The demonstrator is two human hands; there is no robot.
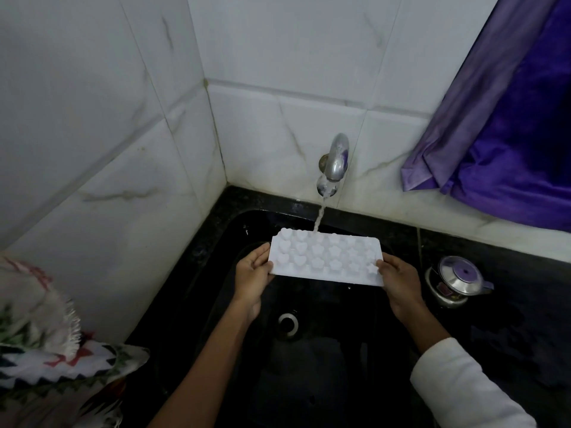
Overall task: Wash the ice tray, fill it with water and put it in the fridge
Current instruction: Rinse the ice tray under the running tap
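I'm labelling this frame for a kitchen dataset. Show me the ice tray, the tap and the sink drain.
ice tray [324,261], head view, middle of its white moulded face
tap [336,159], head view, curved metal spout
sink drain [288,323], head view, centre of its opening

Both arms reach forward together, the hands level and well apart. The left hand [254,274] grips the left short end of the white plastic ice tray with heart and star moulds [324,262], its fingers curled round the edge. The right hand [398,282] holds the opposite end, thumb pressed on top near the corner. The left forearm [197,366] is bare, and the right forearm wears a white sleeve [463,390] that stops short of the wrist.
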